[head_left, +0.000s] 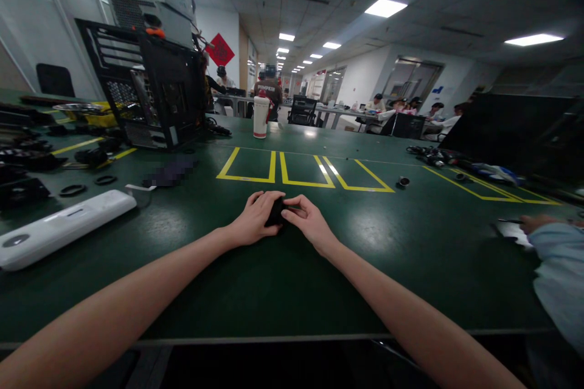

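A small black object (pixel 275 211) is between my hands, low over the middle of the green table (pixel 292 292). My left hand (pixel 256 217) curves round its left side, fingers over the top and thumb underneath. From the right, my right hand (pixel 306 216) has thumb and fingers pinched at the object's edge; whether a smaller part sits in that pinch cannot be made out. Yellow tape outlines (pixel 308 184) lie on the table beyond my hands. The object's exact shape is largely hidden by my fingers.
A white power strip (pixel 68 228) and black rings (pixel 73 190) lie left. Behind stand an open black computer case (pixel 150 85) and a cream cup (pixel 261 115). A small round part (pixel 403 182) is right of the tape. At far right, another person's hand (pixel 542 223) holds something white.
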Motion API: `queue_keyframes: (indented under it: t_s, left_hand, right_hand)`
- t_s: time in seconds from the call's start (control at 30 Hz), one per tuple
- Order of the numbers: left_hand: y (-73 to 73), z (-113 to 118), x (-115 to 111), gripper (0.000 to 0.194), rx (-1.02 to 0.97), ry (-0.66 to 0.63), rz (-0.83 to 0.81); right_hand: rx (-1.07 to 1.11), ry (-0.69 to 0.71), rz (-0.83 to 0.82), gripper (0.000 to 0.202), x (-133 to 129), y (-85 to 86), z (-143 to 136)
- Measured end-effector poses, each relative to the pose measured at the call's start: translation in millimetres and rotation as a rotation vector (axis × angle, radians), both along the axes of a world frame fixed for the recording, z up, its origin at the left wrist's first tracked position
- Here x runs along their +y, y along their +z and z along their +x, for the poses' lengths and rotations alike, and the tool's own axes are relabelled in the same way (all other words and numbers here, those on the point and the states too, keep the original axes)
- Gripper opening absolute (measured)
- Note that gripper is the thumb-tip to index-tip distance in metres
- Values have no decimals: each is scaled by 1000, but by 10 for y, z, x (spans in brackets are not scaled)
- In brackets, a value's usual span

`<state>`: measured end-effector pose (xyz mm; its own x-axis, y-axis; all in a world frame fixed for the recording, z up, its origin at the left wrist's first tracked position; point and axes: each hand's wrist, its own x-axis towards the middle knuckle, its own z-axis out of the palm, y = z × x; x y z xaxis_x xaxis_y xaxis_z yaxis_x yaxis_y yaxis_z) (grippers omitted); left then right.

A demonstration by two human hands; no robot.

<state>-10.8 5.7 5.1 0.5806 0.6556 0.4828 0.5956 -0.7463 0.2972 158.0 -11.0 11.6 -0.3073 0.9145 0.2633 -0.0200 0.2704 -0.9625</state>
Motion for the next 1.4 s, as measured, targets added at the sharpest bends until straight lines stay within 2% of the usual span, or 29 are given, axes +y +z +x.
queue_keyframes:
  t_s: [0.1,0.3,0.43,0.63,0.87,1.03,1.23,1.4]
  left_hand:
    - [2,4,0,61,0,-3,5]
    - [16,2,-13,60,5,-9,1]
    - [22,-12,-22,60,10,-9,-4]
    - [29,-10,-21,60,10,-10,0]
    - [3,1,-5,60,-8,-5,5]
    - [2,-8,-6,61,1,-7,0]
    - [4,-3,1,61,9,-1,4]
    - [5,0,3,60,1,-5,-1]
  right_hand:
    - [-23,-35,32,20,24,-7,7]
    - [-79,-36,-45,34,30,9,22]
    - [-33,9,-47,34,-8,21,12]
    - [-18,-14,-9,26,13,-1,2]
    - [-39,-6,-53,39,41,-2,5]
    - [10,37,-39,36,10,-6,-10]
    - [-12,-31,25,19,2,-5,-1]
    - [-56,-41,-22,33,32,-3,12]
